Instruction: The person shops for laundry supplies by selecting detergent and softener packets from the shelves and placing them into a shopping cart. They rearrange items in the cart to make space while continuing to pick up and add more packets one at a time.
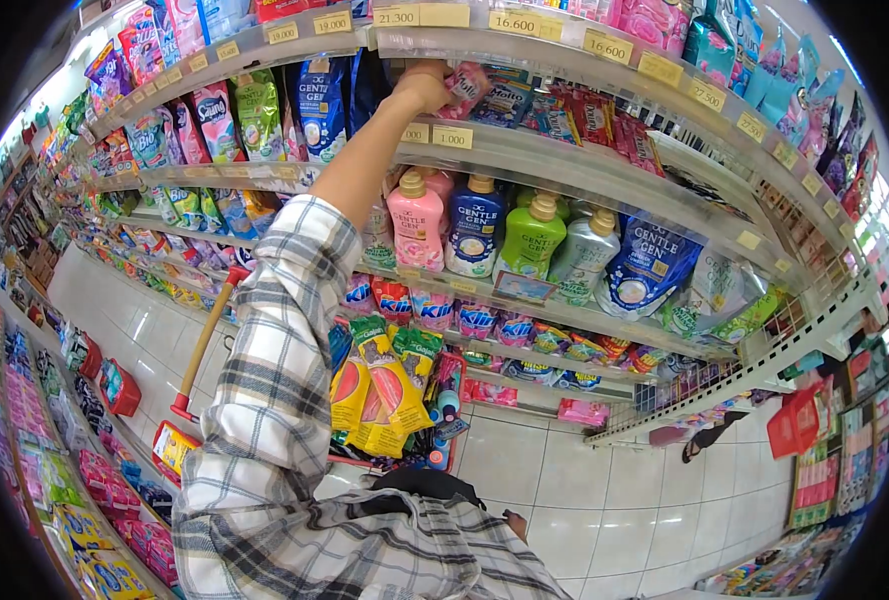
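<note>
My left hand (425, 88) reaches into the upper-middle shelf, at the end of a plaid sleeve. Its fingers close at the edge of a pink Molto sachet pack (468, 92), which tilts beside them; the fingertips are partly hidden. Blue Molto sachets (506, 104) lie just to the right. Low in the view, only a small dark part of my right hand (516, 524) shows past the shirt, and its fingers cannot be made out. Below the shelf stands a shopping basket (365, 461) holding yellow packs (377, 405) and bottles.
Gentle Gen bottles in pink (417, 222), blue (473, 228) and green (532, 238) line the shelf below. Price-tagged shelf edges (565, 165) curve across. A wooden-handled tool (205, 345) leans at left. A person's sandalled foot (700, 445) and a red basket (797, 420) are at right.
</note>
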A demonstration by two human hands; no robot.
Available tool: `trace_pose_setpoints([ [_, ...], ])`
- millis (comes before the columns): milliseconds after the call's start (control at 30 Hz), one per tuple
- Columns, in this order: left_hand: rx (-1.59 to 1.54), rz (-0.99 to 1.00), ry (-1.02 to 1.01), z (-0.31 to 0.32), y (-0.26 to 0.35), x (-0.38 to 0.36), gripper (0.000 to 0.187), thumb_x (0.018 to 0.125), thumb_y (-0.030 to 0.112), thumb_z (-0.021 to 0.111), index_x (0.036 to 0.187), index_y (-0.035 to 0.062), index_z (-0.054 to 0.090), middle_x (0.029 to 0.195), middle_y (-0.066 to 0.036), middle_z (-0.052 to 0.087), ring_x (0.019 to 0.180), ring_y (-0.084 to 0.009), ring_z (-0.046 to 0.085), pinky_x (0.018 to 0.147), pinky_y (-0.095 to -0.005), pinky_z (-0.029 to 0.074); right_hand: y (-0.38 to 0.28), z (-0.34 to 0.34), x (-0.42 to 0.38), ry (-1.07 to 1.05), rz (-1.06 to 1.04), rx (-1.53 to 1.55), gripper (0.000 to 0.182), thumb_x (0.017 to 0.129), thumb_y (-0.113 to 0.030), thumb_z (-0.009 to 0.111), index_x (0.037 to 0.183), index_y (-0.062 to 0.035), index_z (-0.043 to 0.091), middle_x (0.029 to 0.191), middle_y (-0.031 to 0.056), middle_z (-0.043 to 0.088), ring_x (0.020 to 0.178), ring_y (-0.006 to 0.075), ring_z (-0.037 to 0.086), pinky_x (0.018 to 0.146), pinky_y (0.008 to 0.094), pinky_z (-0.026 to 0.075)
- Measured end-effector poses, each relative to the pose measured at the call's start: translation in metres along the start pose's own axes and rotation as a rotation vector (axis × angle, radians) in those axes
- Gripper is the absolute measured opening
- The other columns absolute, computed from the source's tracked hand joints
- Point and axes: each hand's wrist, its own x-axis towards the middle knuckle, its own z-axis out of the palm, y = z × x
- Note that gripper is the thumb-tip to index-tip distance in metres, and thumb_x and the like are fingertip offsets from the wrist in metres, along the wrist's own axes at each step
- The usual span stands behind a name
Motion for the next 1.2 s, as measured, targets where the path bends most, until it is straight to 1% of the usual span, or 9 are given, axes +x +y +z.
trace_pose_setpoints([
  [133, -0.216, 0.121, 0.137, -0.017, 0.015, -0.031, 0.029, 0.072, 0.021, 0.074, 0.098, 0.0097, 0.069, 0.102, -0.013, 0.067, 0.093, -0.0296, 0.064, 0.077, -0.0385, 0.051, -0.013, 0.008, 0.0, 0.052, 0.215, 0.115, 0.035, 0.083, -0.021, 0.058, 0.098, 0.0106, 0.059, 0.082, 0.0208, 0.066, 0.075, 0.0292, 0.068, 0.062, 0.0346, 0.052],
  [267, -0.283, 0.319, 0.288, -0.035, 0.021, -0.081, 0.019, 0.071, 0.006, 0.069, 0.09, 0.0084, 0.07, 0.089, -0.009, 0.069, 0.08, -0.0272, 0.064, 0.07, -0.035, 0.051, 0.059, 0.003, 0.025, -0.173, -0.337, -0.841, 0.031, 0.084, -0.021, 0.059, 0.101, 0.0051, 0.062, 0.079, 0.0145, 0.066, 0.073, 0.0262, 0.067, 0.058, 0.0333, 0.051],
  [367, -0.21, 0.547, 0.547, -0.049, 0.001, -0.123, 0.028, 0.065, -0.006, 0.066, 0.089, 0.0071, 0.07, 0.092, -0.008, 0.068, 0.082, -0.026, 0.063, 0.071, -0.0324, 0.05, 0.069, 0.002, 0.025, -0.241, -0.405, -0.879, 0.031, 0.085, -0.021, 0.059, 0.102, 0.0051, 0.062, 0.079, 0.0143, 0.066, 0.072, 0.0254, 0.066, 0.057, 0.033, 0.05],
  [467, -0.345, 0.406, 0.712, -0.068, -0.026, -0.192, 0.03, 0.065, -0.008, 0.068, 0.092, 0.0043, 0.069, 0.092, -0.008, 0.068, 0.087, -0.0236, 0.064, 0.077, -0.0309, 0.05, 0.065, 0.004, 0.023, -0.281, -0.245, -0.725, 0.031, 0.085, -0.021, 0.059, 0.102, 0.0051, 0.062, 0.078, 0.0141, 0.066, 0.071, 0.0247, 0.065, 0.056, 0.0326, 0.05],
  [533, -0.596, 0.107, 0.68, -0.064, -0.058, -0.249, 0.018, 0.073, 0.0, 0.072, 0.09, 0.0049, 0.069, 0.084, -0.008, 0.068, 0.075, -0.0197, 0.065, 0.07, -0.0295, 0.051, 0.055, 0.009, 0.019, -0.291, -0.067, -0.566, 0.031, 0.085, -0.021, 0.059, 0.102, 0.0052, 0.062, 0.078, 0.0139, 0.066, 0.07, 0.0243, 0.065, 0.056, 0.0324, 0.05],
  [633, -0.452, -0.352, 0.454, -0.038, -0.14, -0.359, 0.028, 0.072, 0.013, 0.077, 0.097, 0.0032, 0.068, 0.072, -0.01, 0.065, 0.064, -0.0192, 0.062, 0.06, -0.033, 0.048, 0.031, 0.019, 0.012, -0.273, 0.167, -0.366, 0.032, 0.085, -0.021, 0.059, 0.102, 0.0052, 0.062, 0.078, 0.0137, 0.066, 0.069, 0.0236, 0.064, 0.055, 0.032, 0.049],
  [800, -0.005, -0.661, 0.008, -0.004, -0.217, -0.515, 0.036, 0.071, 0.012, 0.074, 0.104, 0.0009, 0.063, 0.071, -0.02, 0.062, 0.068, -0.0347, 0.063, 0.06, -0.0422, 0.046, 0.014, 0.037, 0.017, -0.248, 0.32, -0.236, 0.032, 0.085, -0.022, 0.059, 0.102, 0.0052, 0.062, 0.077, 0.0133, 0.065, 0.067, 0.0224, 0.063, 0.054, 0.0315, 0.048],
  [1067, 0.185, -0.678, -0.241, 0.013, -0.242, -0.568, 0.033, 0.075, 0.009, 0.066, 0.107, 0.004, 0.06, 0.083, -0.023, 0.065, 0.08, -0.0412, 0.063, 0.071, -0.0494, 0.051, 0.052, 0.049, 0.06, -0.225, 0.361, -0.089, 0.032, 0.085, -0.022, 0.059, 0.102, 0.0053, 0.062, 0.076, 0.0127, 0.065, 0.064, 0.0205, 0.061, 0.053, 0.0305, 0.047],
  [1200, 0.343, -0.64, -0.427, 0.028, -0.243, -0.567, 0.031, 0.077, 0.004, 0.06, 0.107, 0.0063, 0.058, 0.082, -0.021, 0.066, 0.08, -0.0375, 0.066, 0.067, -0.0476, 0.053, -0.048, 0.057, 0.008, -0.169, 0.278, -0.164, 0.032, 0.086, -0.022, 0.059, 0.102, 0.0054, 0.062, 0.075, 0.0131, 0.065, 0.06, 0.0173, 0.057, 0.05, 0.0284, 0.044],
])
